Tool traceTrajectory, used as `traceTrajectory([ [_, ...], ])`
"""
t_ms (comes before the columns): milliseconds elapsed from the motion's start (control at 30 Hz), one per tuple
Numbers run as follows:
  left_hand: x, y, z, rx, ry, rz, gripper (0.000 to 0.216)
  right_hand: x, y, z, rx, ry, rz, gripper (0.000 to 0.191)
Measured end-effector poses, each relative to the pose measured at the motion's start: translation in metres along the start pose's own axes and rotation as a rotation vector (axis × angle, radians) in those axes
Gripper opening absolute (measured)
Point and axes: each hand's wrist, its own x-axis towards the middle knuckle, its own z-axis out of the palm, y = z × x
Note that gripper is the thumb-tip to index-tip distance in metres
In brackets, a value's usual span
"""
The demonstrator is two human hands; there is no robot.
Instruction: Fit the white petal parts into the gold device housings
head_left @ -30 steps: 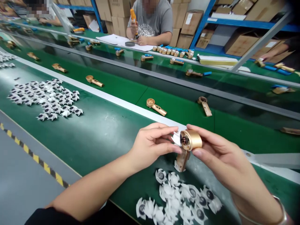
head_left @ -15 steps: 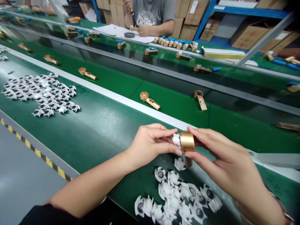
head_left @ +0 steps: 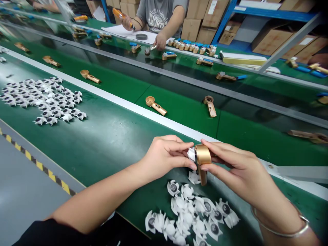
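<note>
My right hand (head_left: 232, 167) grips a gold hand-fan housing (head_left: 203, 159) by its round head, the handle hanging down. My left hand (head_left: 166, 155) pinches a small white fan blade (head_left: 191, 153) and presses it against the open side of the head. Both hands hover above the green table near its front. Just below them lies a pile of several white fan blades (head_left: 191, 213) with dark hubs.
A larger heap of white blades (head_left: 42, 99) lies at the left. Gold housings (head_left: 155, 105) (head_left: 210, 105) (head_left: 89, 76) ride on the green conveyor belt beyond a white strip. Across it a person holds an orange screwdriver (head_left: 122, 16). Cardboard boxes fill blue shelving behind.
The gold housing has turned from facing me to edge-on, and the white blade has gone from beside its opening to against it. The housings on the belt have drifted left.
</note>
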Motion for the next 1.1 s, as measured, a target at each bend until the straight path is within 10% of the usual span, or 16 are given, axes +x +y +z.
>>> traceTrajectory([
  [800, -0.001, -0.009, 0.008, -0.238, -0.057, -0.202, 0.056, -0.005, -0.009, 0.007, -0.028, 0.082, 0.096, 0.045],
  [933, 0.000, -0.009, 0.003, 0.202, -0.077, -0.142, 0.092, 0.015, 0.028, -0.013, -0.226, 0.123, 0.410, 0.058],
  [1100, -0.003, -0.016, 0.005, 0.943, -0.464, 0.245, 0.051, 0.053, 0.103, -0.016, -0.551, 0.104, 0.566, 0.059],
])
